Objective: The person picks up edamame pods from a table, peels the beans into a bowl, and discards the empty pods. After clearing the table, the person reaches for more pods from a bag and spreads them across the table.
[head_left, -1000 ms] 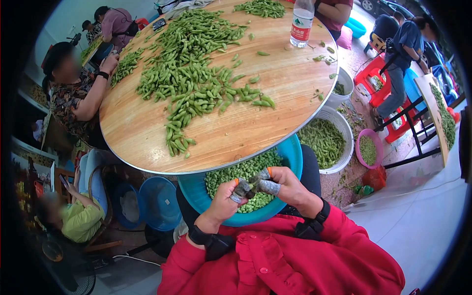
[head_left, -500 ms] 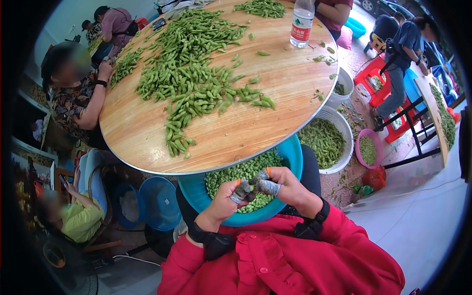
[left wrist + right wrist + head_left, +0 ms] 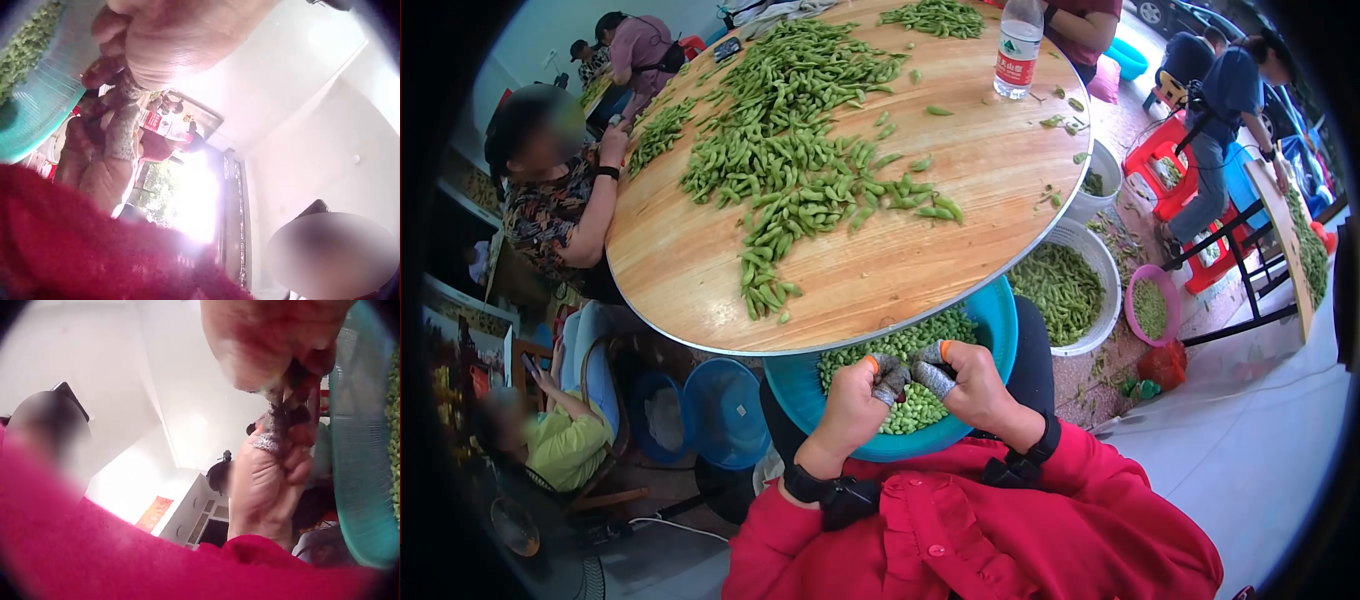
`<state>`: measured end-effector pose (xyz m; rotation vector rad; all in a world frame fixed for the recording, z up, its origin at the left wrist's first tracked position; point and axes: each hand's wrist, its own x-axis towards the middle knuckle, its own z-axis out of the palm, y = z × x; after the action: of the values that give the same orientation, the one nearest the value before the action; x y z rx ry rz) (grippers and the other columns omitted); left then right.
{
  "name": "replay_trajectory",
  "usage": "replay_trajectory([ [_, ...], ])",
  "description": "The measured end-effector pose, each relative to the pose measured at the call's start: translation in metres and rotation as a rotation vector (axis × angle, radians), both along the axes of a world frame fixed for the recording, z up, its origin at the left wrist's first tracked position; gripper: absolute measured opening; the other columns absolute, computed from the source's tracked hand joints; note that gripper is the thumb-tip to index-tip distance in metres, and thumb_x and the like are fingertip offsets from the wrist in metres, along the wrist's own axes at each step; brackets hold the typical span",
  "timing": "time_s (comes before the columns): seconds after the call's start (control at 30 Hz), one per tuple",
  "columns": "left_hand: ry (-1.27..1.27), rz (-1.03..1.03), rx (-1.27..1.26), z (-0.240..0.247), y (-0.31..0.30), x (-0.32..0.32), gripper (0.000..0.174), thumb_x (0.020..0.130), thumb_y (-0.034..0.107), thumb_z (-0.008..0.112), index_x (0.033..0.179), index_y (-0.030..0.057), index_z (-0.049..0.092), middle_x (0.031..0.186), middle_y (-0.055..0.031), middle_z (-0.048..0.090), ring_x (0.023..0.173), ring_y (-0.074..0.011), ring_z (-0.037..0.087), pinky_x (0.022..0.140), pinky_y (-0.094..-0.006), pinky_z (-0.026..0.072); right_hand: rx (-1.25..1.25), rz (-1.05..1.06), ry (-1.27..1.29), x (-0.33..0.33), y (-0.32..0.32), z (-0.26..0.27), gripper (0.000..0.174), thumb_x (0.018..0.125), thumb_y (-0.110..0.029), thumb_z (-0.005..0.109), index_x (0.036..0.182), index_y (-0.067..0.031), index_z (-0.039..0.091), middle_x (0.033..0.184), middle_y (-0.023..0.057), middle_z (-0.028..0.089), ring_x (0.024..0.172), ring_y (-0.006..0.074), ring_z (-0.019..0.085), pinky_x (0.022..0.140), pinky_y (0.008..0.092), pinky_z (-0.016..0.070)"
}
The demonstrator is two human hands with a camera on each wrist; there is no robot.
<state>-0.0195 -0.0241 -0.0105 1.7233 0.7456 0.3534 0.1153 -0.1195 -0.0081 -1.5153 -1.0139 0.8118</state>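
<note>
Above the teal basin (image 3: 795,405) with shelled green beans (image 3: 915,412), both hands meet, wrapped in grey at thumbs and fingertips. The left hand (image 3: 855,405) curls its fingers and pinches a small pod, mostly hidden between the fingertips. From the other side, the right hand (image 3: 980,388) pinches at the same spot, thumb near the left thumb. The left wrist view shows the left hand (image 3: 181,37) close above the right hand (image 3: 103,162). In the right wrist view, the right hand (image 3: 269,344) and left hand (image 3: 265,481) come together beside the basin (image 3: 362,456).
Green pods (image 3: 785,150) are heaped on the round wooden table (image 3: 880,270), with a bottle (image 3: 1017,50) near its edge. Right of the knees stand a white basket of pods (image 3: 1105,325) and a pink basin (image 3: 1170,300). Blue tubs (image 3: 725,412) stand left. Other people sit around.
The hands have drawn closer together and tilted slightly; the green bit seen between the fingertips is now hidden in the head view. The view has shifted slightly.
</note>
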Motion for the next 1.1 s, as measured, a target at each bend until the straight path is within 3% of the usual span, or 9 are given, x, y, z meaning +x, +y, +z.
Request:
replay_trajectory([
  [0.2, -0.052, -0.132, -0.164, -0.002, 0.008, -0.001, 0.005, 0.080, 0.004, 0.056, 0.081, -0.0012, 0.055, 0.068, -0.0005, 0.056, 0.061, -0.0063, 0.052, 0.054, -0.0215, 0.0431, -0.010, 0.066, 0.096, 0.001, -0.003, 0.000, 0.006, 0.076, -0.002, 0.057, 0.076, 0.0035, 0.055, 0.058, 0.0097, 0.047, 0.058, 0.0093, 0.039, 0.049, 0.0281, 0.0367],
  [0.4, -0.120, -0.050, -0.058, -0.007, -0.001, 0.003, 0.007, 0.076, -0.003, 0.051, 0.082, -0.0014, 0.054, 0.068, 0.0003, 0.054, 0.061, -0.0050, 0.049, 0.056, -0.0201, 0.0414, 0.003, 0.091, -0.057, 0.001, -0.003, -0.002, 0.011, 0.077, -0.005, 0.058, 0.073, 0.0036, 0.053, 0.057, 0.0086, 0.043, 0.057, 0.0084, 0.037, 0.048, 0.0284, 0.0355],
  [0.6, -0.183, 0.022, -0.121, -0.024, -0.003, 0.001, 0.009, 0.077, 0.001, 0.050, 0.086, 0.0001, 0.054, 0.066, 0.0023, 0.051, 0.056, -0.0040, 0.044, 0.051, -0.0175, 0.0361, -0.027, 0.091, 0.126, -0.001, -0.001, -0.007, 0.013, 0.078, -0.008, 0.058, 0.073, 0.0028, 0.053, 0.056, 0.0045, 0.043, 0.057, 0.0066, 0.037, 0.046, 0.0270, 0.0342],
  [0.8, -0.316, 0.161, -0.631, -0.027, -0.005, 0.003, 0.010, 0.081, 0.007, 0.046, 0.084, 0.0029, 0.055, 0.061, 0.0018, 0.047, 0.050, -0.0044, 0.037, 0.044, -0.0178, 0.0286, 0.020, 0.124, 0.379, -0.001, 0.000, -0.025, 0.013, 0.081, -0.012, 0.058, 0.076, 0.0000, 0.056, 0.063, -0.0049, 0.048, 0.060, 0.0030, 0.039, 0.049, 0.0220, 0.0341],
  [0.9, -0.400, 0.058, -0.927, -0.031, -0.001, 0.001, 0.009, 0.083, 0.010, 0.049, 0.087, 0.0041, 0.054, 0.059, -0.0004, 0.047, 0.046, -0.0070, 0.036, 0.043, -0.0194, 0.0282, 0.007, 0.110, 0.591, 0.007, 0.000, -0.020, 0.012, 0.083, -0.014, 0.057, 0.081, -0.0021, 0.057, 0.067, -0.0047, 0.051, 0.062, 0.0026, 0.042, 0.053, 0.0196, 0.0349],
  [1.0, -0.357, 0.012, -1.017, -0.022, 0.001, 0.001, 0.011, 0.084, 0.011, 0.049, 0.090, 0.0035, 0.054, 0.059, -0.0030, 0.049, 0.046, -0.0076, 0.037, 0.043, -0.0198, 0.0280, -0.033, 0.022, 0.634, 0.019, -0.004, -0.028, 0.013, 0.084, -0.016, 0.056, 0.084, -0.0033, 0.057, 0.071, -0.0041, 0.054, 0.062, 0.0031, 0.044, 0.055, 0.0180, 0.0352],
  [1.1, -0.383, 0.013, -1.075, -0.019, 0.001, 0.001, 0.011, 0.085, 0.010, 0.048, 0.091, 0.0033, 0.054, 0.060, -0.0053, 0.051, 0.046, -0.0075, 0.037, 0.043, -0.0199, 0.0285, -0.049, -0.144, 0.424, 0.048, -0.018, -0.023, 0.014, 0.084, -0.013, 0.055, 0.088, -0.0013, 0.060, 0.076, -0.0010, 0.059, 0.064, 0.0054, 0.049, 0.056, 0.0197, 0.0395],
])
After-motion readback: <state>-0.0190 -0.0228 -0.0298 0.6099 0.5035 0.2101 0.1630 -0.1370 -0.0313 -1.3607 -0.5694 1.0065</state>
